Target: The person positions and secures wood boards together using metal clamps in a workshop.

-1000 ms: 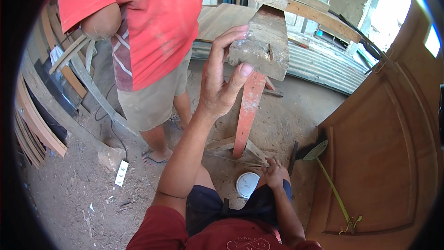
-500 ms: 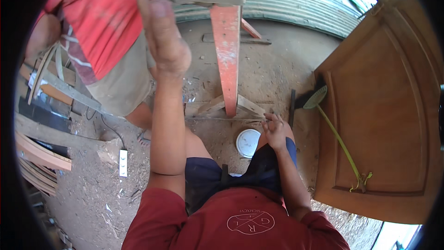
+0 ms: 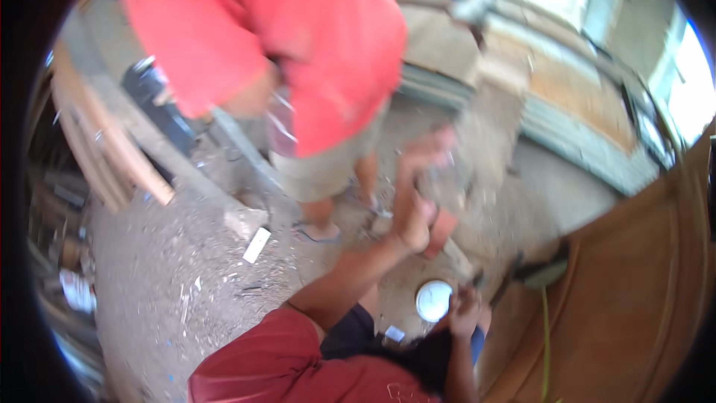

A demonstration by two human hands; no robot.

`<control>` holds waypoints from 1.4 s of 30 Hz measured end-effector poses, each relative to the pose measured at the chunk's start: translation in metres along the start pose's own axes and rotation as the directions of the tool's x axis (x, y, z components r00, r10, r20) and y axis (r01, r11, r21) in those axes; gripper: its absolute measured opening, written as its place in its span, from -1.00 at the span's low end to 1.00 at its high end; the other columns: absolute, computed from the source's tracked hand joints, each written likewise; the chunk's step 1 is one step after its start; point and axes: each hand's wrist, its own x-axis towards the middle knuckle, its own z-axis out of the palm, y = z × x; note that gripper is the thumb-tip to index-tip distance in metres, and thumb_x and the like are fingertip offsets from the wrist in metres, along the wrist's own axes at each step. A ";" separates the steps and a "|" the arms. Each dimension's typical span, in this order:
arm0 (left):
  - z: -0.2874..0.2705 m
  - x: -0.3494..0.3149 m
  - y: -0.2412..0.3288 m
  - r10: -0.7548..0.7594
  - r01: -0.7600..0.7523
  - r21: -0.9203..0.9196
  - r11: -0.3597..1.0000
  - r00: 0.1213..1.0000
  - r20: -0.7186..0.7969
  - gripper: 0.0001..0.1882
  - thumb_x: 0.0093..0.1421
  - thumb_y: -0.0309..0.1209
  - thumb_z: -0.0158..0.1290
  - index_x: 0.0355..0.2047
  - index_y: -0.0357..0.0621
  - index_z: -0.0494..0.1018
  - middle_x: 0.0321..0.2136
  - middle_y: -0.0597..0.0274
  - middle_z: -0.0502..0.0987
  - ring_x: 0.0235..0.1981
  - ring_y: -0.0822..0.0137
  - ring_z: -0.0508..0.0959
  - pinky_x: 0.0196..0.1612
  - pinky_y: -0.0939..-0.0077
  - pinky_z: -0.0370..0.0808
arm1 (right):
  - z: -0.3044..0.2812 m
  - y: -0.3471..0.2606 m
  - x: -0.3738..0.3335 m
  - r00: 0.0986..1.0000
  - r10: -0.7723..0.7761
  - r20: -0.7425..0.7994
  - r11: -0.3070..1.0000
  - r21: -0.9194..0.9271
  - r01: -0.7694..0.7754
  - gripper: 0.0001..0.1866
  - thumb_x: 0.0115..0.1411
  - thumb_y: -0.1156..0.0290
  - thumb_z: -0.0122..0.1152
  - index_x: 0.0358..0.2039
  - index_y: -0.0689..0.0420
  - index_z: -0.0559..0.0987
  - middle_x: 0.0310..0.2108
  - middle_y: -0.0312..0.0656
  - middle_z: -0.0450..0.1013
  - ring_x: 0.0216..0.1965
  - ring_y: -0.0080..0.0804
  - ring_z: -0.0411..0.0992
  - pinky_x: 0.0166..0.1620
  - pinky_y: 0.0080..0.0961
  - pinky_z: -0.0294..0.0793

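Note:
The picture is blurred by motion. My left hand point(image 3: 418, 209) is raised in front of me, fingers wrapped on a grey weathered wooden block point(image 3: 466, 172) that sits on an orange-red post point(image 3: 441, 230). Low down, by my knee, my right hand point(image 3: 464, 312) rests with curled fingers; whether it holds anything is hidden by blur. A white round lid point(image 3: 434, 300) lies on the ground just left of that hand.
Another person in a red shirt point(image 3: 298, 45) and khaki shorts stands close at the upper left. A brown wooden door point(image 3: 641, 291) fills the right, a tool with a yellow-green handle point(image 3: 544, 283) beside it. Curved planks point(image 3: 112, 157) are stacked on the left. A small white box point(image 3: 256, 245) lies on the dirt.
The view has swung upward and left. My left hand stays on the wooden block and now sits mid-picture. The person in red now fills more of the top.

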 end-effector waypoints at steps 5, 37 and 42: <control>-0.021 0.017 0.053 -0.240 0.242 -0.017 0.970 0.968 0.079 -0.51 0.37 -0.07 0.00 0.11 -0.20 0.36 0.32 -0.22 0.29 0.43 -0.02 0.21 0.39 0.05 0.18 | -0.032 -0.073 -0.024 0.974 0.076 0.213 0.995 0.041 -0.086 -0.64 0.09 0.30 0.36 -0.12 0.22 0.63 -0.31 -0.01 0.58 -0.25 -0.02 0.57 -0.11 -0.13 0.54; -0.121 -0.555 0.857 0.010 0.577 -0.514 -0.635 -0.659 -0.752 -0.50 0.37 0.00 -0.10 0.04 -0.04 0.60 0.08 -0.14 0.58 0.14 -0.13 0.56 0.18 0.03 0.47 | 0.025 -0.407 -0.156 0.039 -0.017 0.999 0.912 0.000 0.410 -0.57 0.21 0.14 0.33 -0.03 0.17 0.63 -0.34 0.01 0.64 -0.33 -0.26 0.61 -0.20 -0.31 0.59; -0.093 -0.519 0.794 0.030 0.550 -0.696 -0.461 -0.775 -0.632 -0.53 0.37 -0.09 -0.12 -0.08 -0.16 0.65 0.05 -0.12 0.61 0.09 -0.16 0.59 0.10 -0.07 0.53 | 0.105 -0.512 -0.186 -0.078 -0.201 0.976 0.948 0.214 0.237 -0.60 0.23 0.29 0.29 -0.02 0.31 0.60 -0.28 -0.04 0.62 -0.31 -0.35 0.60 -0.23 -0.41 0.58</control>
